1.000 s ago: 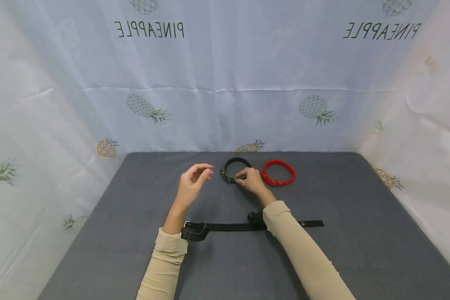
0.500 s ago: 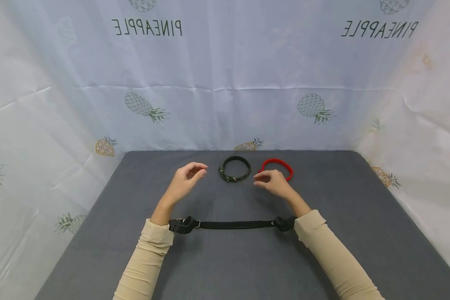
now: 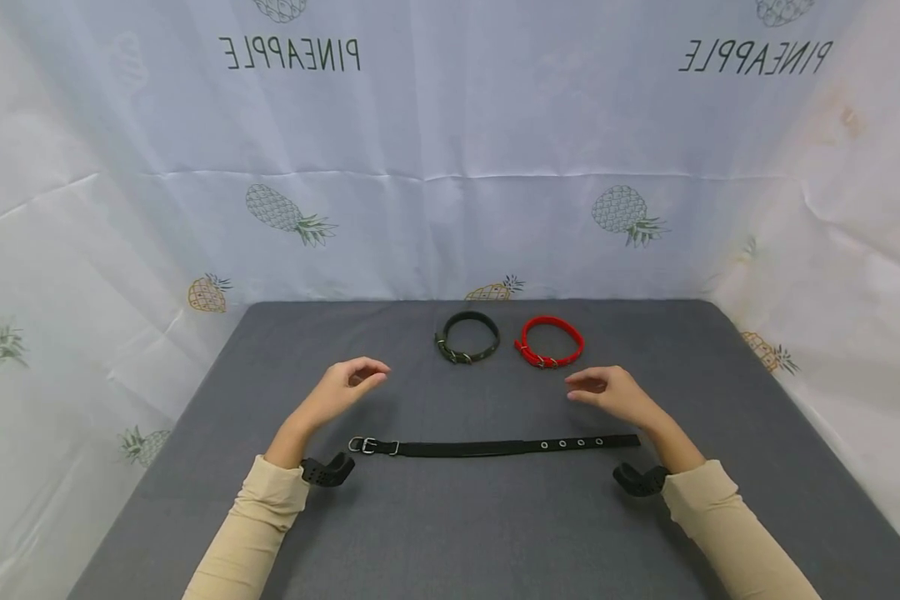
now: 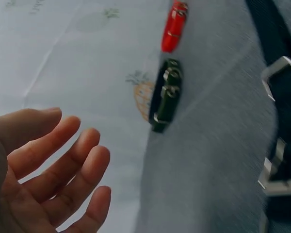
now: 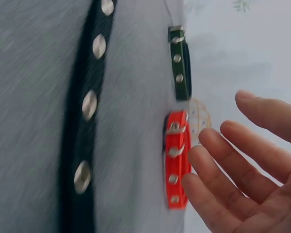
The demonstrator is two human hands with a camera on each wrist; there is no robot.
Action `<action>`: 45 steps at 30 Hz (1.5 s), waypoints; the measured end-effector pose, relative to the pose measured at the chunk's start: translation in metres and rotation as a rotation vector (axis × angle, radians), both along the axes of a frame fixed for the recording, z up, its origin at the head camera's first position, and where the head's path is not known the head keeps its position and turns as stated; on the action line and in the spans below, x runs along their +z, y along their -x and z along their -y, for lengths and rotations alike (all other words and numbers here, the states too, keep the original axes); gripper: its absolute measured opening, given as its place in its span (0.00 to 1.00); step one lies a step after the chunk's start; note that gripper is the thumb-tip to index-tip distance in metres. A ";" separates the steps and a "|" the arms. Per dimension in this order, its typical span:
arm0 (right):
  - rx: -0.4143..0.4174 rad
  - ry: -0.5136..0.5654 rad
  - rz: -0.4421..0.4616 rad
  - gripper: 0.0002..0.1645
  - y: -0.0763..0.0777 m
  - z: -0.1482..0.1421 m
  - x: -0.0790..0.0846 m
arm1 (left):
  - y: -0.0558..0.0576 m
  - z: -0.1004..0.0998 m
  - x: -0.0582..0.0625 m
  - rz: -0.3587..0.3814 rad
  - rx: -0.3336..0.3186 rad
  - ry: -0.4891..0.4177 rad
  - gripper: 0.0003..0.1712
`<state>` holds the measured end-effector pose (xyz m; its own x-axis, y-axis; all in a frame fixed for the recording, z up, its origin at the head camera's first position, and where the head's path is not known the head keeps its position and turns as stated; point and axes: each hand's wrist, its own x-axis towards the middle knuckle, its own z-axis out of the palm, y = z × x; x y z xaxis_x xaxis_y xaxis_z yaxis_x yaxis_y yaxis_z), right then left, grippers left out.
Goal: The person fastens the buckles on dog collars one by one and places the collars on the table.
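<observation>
A black collar (image 3: 465, 449) lies unbuckled and stretched out across the table, its metal buckle (image 3: 370, 447) at the left end and a row of eyelets (image 3: 562, 443) towards the right. Behind it stand two buckled collars in rings: a dark green one (image 3: 459, 357) and, to its right, a red one (image 3: 552, 362). My left hand (image 3: 339, 388) hovers above and behind the buckle end, fingers loosely bent and holding nothing. Over the eyelet end my right hand (image 3: 613, 392) is also raised, with nothing in it. In both wrist views the fingers are relaxed and apart from the collars.
The table (image 3: 450, 533) has a dark grey cloth surface. White curtains printed with pineapples (image 3: 420, 233) enclose its back and sides. A black wrist camera (image 3: 328, 471) sits at the left wrist and another black wrist camera (image 3: 640, 481) at the right.
My right hand has left the green collar and moved right and nearer me, past the red one. My left hand has drawn left and nearer. The collars appear to lie as before.
</observation>
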<state>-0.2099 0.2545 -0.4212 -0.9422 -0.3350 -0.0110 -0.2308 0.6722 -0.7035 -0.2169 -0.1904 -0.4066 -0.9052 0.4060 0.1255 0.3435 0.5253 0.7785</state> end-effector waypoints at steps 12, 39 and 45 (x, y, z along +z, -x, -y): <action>0.046 -0.016 0.077 0.22 -0.025 -0.037 -0.014 | -0.013 0.021 -0.026 0.035 -0.111 0.099 0.18; 0.137 -0.087 -0.019 0.09 -0.027 -0.046 -0.025 | -0.012 0.013 -0.045 0.036 -0.216 0.216 0.07; 0.179 -0.033 0.070 0.10 -0.033 -0.052 -0.021 | -0.011 0.012 -0.037 0.037 -0.196 0.208 0.06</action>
